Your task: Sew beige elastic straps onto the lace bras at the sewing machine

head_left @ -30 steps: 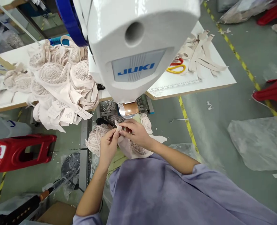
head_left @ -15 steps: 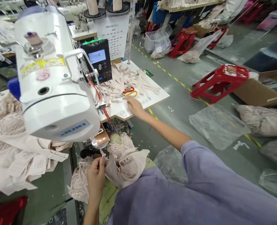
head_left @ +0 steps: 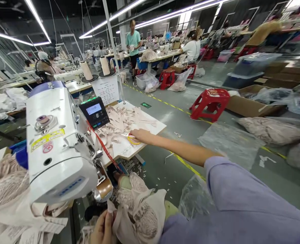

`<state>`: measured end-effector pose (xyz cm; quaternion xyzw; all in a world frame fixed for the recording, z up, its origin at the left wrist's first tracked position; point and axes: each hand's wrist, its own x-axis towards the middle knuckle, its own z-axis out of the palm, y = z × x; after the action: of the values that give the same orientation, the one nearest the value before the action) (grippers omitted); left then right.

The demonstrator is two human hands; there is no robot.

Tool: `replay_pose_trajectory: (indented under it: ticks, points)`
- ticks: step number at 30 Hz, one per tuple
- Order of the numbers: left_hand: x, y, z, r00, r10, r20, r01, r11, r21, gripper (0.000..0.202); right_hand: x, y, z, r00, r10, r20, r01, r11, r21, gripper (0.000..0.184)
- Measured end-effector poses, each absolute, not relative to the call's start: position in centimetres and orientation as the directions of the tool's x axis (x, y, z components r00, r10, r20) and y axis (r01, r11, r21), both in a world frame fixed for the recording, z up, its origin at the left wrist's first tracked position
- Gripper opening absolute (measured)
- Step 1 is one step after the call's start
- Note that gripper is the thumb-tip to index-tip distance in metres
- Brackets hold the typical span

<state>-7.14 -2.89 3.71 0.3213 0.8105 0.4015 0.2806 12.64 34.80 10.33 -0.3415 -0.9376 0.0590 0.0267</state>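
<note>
The white table [head_left: 152,124] extends beside the sewing machine [head_left: 60,145] and bears a heap of fabric strips [head_left: 120,118]. The lace bra [head_left: 147,213] lies across the person's lap. The left hand [head_left: 102,228] pinches a pale cloth end [head_left: 111,206] between thumb and forefinger. The right hand [head_left: 140,135] contacts the scissors [head_left: 128,136] at the handles, on the table; its finger closure cannot be determined.

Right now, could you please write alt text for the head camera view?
A person's right hand is at yellow-handled scissors on a white table, while the left hand pinches pale fabric near a white sewing machine. Red stools and other people appear behind.
</note>
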Motion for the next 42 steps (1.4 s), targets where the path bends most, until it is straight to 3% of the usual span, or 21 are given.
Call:
replay_pose_trajectory:
  ticks: [4, 6, 8, 11, 15, 22, 26, 30, 34, 42]
  points:
    - [-6.1, -3.4, 6.7, -0.592, 0.767, -0.245, 0.209, 0.440, 0.873, 0.045, 16.8, 27.6, 9.9, -0.777, 0.629, 0.014, 0.605, 0.753, -0.258, 0.041]
    - [-5.8, -3.6, 7.0, -0.571, 0.750, -0.335, -0.018, 0.396, 0.918, 0.042, 18.3, 23.2, 9.1, -0.780, 0.623, 0.051, 0.540, 0.713, -0.447, 0.045]
    - [-5.5, -3.7, 6.8, -0.539, 0.741, -0.401, -0.212, 0.342, 0.916, 0.038, 19.2, 18.5, 8.2, -0.859, 0.512, 0.019, 0.415, 0.718, -0.559, 0.047]
    - [-5.2, -4.1, 6.5, -0.520, 0.738, -0.429, -0.318, 0.299, 0.900, 0.035, 19.1, 12.4, 6.8, -0.914, 0.402, 0.061, 0.292, 0.754, -0.589, 0.038]
    - [-4.9, -4.7, 7.4, -0.509, 0.749, -0.424, -0.264, 0.333, 0.905, 0.037, 16.7, 8.8, 5.5, -0.899, 0.420, 0.126, 0.266, 0.751, -0.604, 0.037]
    - [-4.7, -5.3, 7.9, -0.490, 0.825, -0.283, 0.044, 0.347, 0.937, 0.025, 13.7, 9.0, 5.1, -0.911, 0.370, 0.183, 0.177, 0.750, -0.637, 0.033]
    - [-5.0, -5.3, 7.5, -0.472, 0.821, -0.321, -0.066, 0.330, 0.942, 0.020, 14.3, 8.9, 4.7, -0.910, 0.404, 0.090, 0.209, 0.637, -0.742, 0.031]
    - [-5.5, -5.2, 7.7, -0.482, 0.817, -0.317, -0.121, 0.297, 0.947, 0.029, 15.3, 8.8, 4.1, -0.855, 0.508, 0.106, 0.218, 0.536, -0.816, 0.038]
    - [-5.9, -5.0, 8.0, -0.494, 0.808, -0.321, -0.112, 0.306, 0.945, 0.031, 15.2, 8.4, 4.0, -0.861, 0.498, 0.104, 0.206, 0.529, -0.823, 0.051]
    - [-6.3, -4.4, 8.5, -0.484, 0.806, -0.339, -0.001, 0.387, 0.922, 0.028, 13.0, 8.0, 3.5, -0.875, 0.476, 0.081, 0.176, 0.472, -0.864, 0.044]
